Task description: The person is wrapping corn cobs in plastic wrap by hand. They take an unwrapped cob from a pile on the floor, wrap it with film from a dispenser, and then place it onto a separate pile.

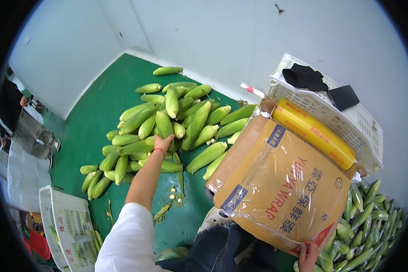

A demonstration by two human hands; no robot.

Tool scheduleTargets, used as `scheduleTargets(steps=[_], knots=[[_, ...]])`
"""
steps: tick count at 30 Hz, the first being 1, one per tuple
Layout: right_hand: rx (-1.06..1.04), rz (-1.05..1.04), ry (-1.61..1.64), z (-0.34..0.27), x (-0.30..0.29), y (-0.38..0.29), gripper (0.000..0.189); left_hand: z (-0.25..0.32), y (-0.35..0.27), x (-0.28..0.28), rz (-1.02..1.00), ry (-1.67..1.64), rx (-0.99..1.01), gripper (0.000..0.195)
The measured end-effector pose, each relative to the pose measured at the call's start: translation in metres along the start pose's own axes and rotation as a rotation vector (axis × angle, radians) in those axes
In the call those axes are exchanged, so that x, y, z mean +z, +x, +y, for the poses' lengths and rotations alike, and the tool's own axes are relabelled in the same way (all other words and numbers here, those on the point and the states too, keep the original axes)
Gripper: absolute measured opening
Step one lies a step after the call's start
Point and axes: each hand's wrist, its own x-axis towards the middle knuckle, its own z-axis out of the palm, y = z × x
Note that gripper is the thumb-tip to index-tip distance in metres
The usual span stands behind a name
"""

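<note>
My left hand (164, 143) reaches into a heap of corn ears in green husks (136, 122) on the floor. Its fingers are around the lower end of one ear of corn (164, 124). At the near right corner of a cardboard cling film box (278, 183), my right hand (308, 255) pinches the edge of clear plastic film (287, 240). That film lies over the printed top of the box. A yellow roll of cling film (312, 134) rests along the box's far side.
Behind the roll, a white plastic crate (363, 125) by the wall carries a black cloth (304, 77) and a dark phone-like slab (343, 97). Film-wrapped corn (363, 224) is piled at right. Another white crate (73, 224) stands at lower left. A person (29, 125) is at far left.
</note>
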Motion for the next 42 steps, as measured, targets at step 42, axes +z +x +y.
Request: scheduleTargets(steps=[42], knots=[[0.063,-0.149,-0.175,-0.035,-0.03,0.146,0.036,0.269,-0.372,0.142,-1.521,0.823,1.044,0.043]])
